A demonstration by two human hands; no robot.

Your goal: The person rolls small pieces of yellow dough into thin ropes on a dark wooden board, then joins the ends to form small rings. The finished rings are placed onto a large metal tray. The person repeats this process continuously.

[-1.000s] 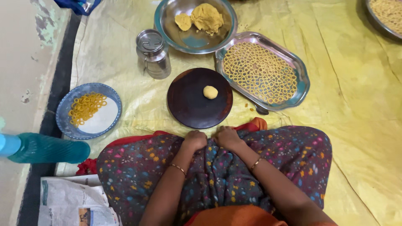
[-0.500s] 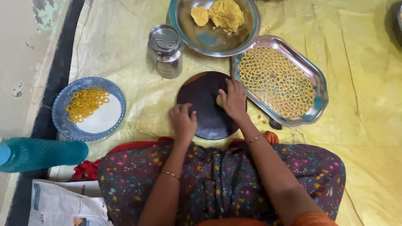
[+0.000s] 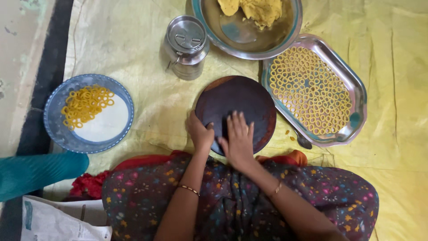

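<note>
1. Here, the right hand [image 3: 238,136] lies flat, fingers together, palm down on a dark round wooden board [image 3: 243,105]; anything beneath the palm is hidden.
2. The left hand [image 3: 200,134] grips the board's near left edge, fingers curled over the rim.
3. Right of the board, a steel tray [image 3: 354,93] holds rows of small dough rings.
4. At the far edge, a steel bowl [image 3: 223,40] with yellow dough is cut off by the frame.
5. A lidded steel canister [image 3: 185,47] stands just left of the bowl.
6. Well left, a blue-rimmed plate [image 3: 58,129] carries a heap of yellow rings.
7. A teal shape [image 3: 38,174] at near left is hard to identify.
</note>
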